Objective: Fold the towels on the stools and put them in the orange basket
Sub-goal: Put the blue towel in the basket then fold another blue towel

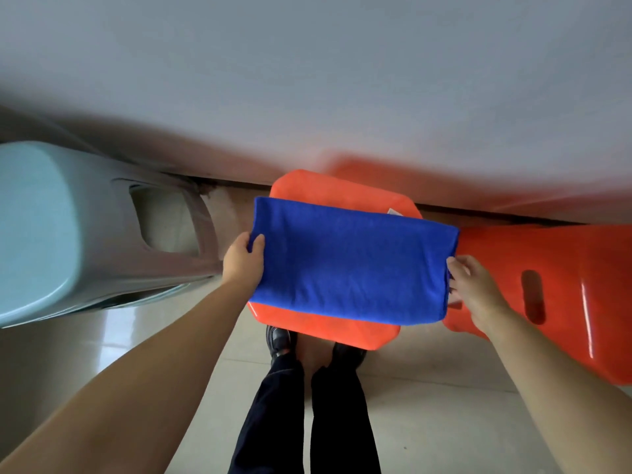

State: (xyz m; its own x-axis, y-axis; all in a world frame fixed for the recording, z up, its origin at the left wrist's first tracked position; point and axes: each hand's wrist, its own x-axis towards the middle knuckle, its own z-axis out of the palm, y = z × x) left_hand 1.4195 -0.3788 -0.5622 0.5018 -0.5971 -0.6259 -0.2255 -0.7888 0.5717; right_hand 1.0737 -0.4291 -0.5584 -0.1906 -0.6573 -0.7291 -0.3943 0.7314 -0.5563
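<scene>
Head view, blue towel (349,265) on orange stool (328,188) — teal stool (37,227) left

I see a folded blue towel (352,261) lying on an orange stool (328,191). My left hand (243,260) pinches its left edge; my right hand (473,289) grips its right edge.

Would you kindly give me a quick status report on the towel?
Left hand gripping blue towel at its left edge, right hand at its right edge. Towel lies flat on orange stool. Basket not in view. Nothing in the way.
</scene>
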